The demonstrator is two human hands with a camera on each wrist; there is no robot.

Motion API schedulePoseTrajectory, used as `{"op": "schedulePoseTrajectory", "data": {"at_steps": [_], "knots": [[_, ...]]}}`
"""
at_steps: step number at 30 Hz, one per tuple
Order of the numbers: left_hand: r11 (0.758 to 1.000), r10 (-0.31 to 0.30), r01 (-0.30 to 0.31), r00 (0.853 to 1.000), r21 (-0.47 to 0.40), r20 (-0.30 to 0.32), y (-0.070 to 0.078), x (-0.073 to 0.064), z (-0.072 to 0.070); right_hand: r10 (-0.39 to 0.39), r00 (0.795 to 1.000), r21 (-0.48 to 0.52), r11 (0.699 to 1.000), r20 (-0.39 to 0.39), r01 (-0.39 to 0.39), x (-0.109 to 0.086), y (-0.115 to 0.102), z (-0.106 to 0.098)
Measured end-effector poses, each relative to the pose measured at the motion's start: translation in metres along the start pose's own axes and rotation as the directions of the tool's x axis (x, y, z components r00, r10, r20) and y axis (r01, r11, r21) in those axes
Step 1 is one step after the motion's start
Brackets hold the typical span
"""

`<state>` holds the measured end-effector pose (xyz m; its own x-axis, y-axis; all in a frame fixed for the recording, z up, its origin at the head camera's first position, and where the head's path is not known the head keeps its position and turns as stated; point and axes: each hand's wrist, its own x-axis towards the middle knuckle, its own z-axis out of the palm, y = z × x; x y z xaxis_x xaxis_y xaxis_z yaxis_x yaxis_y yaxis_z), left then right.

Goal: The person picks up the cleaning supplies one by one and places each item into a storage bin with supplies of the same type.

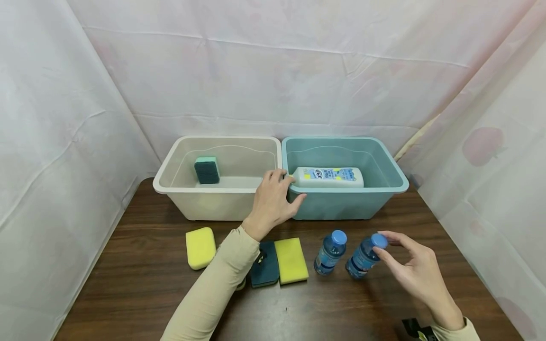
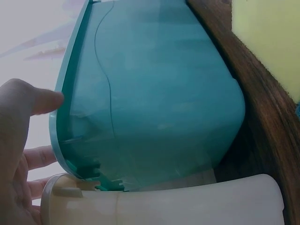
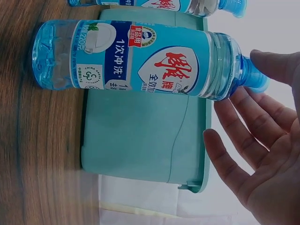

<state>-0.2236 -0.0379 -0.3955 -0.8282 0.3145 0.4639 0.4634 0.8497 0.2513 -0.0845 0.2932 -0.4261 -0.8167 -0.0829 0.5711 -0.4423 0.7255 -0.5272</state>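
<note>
My left hand (image 1: 273,201) hovers over the front rims where the beige bin (image 1: 213,203) and the teal bin (image 1: 332,206) meet. Its fingers reach beside the neck of a white bottle (image 1: 328,176) lying in the teal bin, and the thumb is spread away. My right hand (image 1: 420,272) pinches the blue cap of a clear blue dish soap bottle (image 1: 360,260) between thumb and fingers. That bottle stands upright on the table in the right wrist view. Left of it stands a matching dish soap bottle (image 1: 327,258).
A green and dark sponge (image 1: 207,171) stands inside the beige bin. On the wooden table (image 1: 324,312) lie a yellow sponge (image 1: 200,248), a dark sponge (image 1: 264,267) and another yellow sponge (image 1: 292,260). My left forearm partly covers something beside the dark sponge. White curtains (image 1: 273,85) surround the table.
</note>
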Motion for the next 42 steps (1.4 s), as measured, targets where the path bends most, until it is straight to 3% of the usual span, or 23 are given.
{"op": "schedulePoseTrajectory", "data": {"at_steps": [9, 21, 34, 42], "knots": [[1.0, 0.001, 0.0, 0.997, -0.009, 0.073, 0.001, 0.002, -0.008, -0.015, 1.0, 0.008, 1.0, -0.007, 0.015, 0.002, 0.0, 0.001], [0.999, -0.01, 0.013, 0.998, -0.035, 0.066, -0.001, -0.001, -0.005, -0.02, 1.0, 0.009, 1.0, -0.005, 0.02, 0.004, -0.001, -0.003], [0.998, -0.026, 0.03, 0.997, -0.057, 0.067, -0.001, -0.002, -0.004, 0.063, 0.998, 0.076, 0.995, -0.005, -0.062, 0.007, -0.005, -0.014], [0.998, -0.023, 0.026, 0.998, -0.049, 0.05, -0.001, -0.002, -0.004, 0.042, 0.999, 0.099, 0.994, -0.007, -0.041, 0.013, -0.008, -0.02]]}}
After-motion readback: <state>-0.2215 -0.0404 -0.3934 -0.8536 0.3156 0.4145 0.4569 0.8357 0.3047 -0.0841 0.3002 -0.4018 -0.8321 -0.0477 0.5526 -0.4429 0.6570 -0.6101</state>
